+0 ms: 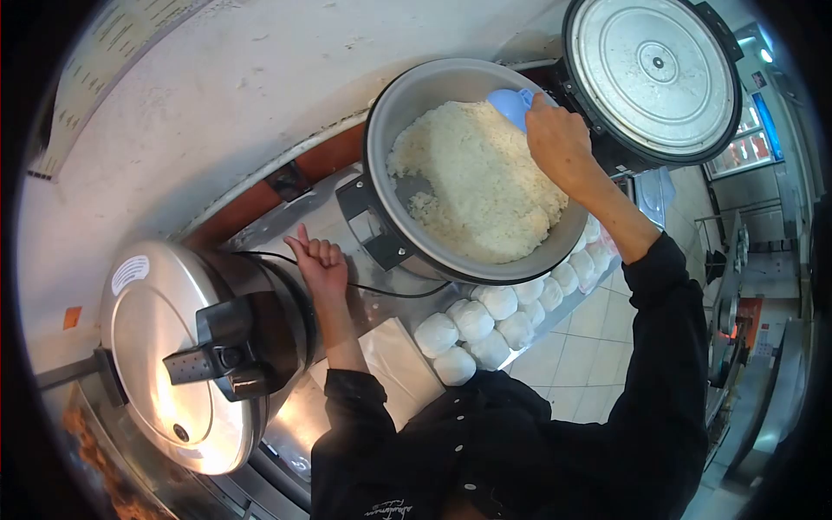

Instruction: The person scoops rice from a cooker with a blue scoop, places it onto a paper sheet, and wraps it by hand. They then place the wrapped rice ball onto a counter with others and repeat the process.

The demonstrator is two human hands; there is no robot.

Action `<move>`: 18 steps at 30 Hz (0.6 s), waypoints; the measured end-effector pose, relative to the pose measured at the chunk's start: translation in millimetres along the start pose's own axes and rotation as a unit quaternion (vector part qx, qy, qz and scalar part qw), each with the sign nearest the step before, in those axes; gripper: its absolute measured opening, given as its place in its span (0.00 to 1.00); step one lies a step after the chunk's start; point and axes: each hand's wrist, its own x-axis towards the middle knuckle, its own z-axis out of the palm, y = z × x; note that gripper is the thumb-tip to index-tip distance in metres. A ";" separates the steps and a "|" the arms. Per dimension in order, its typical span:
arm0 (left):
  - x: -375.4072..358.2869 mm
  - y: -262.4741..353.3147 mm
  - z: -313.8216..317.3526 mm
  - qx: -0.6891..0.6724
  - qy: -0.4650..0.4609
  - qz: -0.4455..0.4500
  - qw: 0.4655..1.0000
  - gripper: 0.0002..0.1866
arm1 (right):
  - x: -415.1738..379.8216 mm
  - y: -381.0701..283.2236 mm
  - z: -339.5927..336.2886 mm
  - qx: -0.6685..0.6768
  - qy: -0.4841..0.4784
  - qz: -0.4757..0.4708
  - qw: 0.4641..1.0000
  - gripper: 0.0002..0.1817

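My right hand [559, 143] grips a blue rice scoop [510, 107] at the upper right inside a large open cooker pot [379, 143]. The scoop's bowl touches the cooked white rice [481, 178], which fills much of the pot. Some grey bottom shows at the rice's left side. My left hand [321, 264] hovers left of the pot with its fingers curled in and the thumb out; nothing shows in it. It is near a black cord [399, 295] and a closed rice cooker [186, 347].
Several round white bundles [472, 321] line the counter's near edge, below the pot. Folded pale sheets [399, 360] lie by my left forearm. A round metal lid [656, 65] stands open at the upper right. A white wall [260, 95] runs behind the pot.
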 end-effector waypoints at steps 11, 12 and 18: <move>28.9 18.9 51.9 -0.013 -0.046 0.003 0.999 0.23 | -14.2 -4.7 32.0 0.030 0.025 -0.005 0.999 0.11; 25.1 22.0 52.4 -0.022 -0.065 0.006 0.998 0.23 | -13.4 -5.9 32.9 0.036 0.017 -0.007 0.999 0.11; 2.7 32.3 50.4 -0.054 -0.059 0.001 0.997 0.23 | -3.2 -10.8 45.4 0.071 0.006 -0.039 0.997 0.11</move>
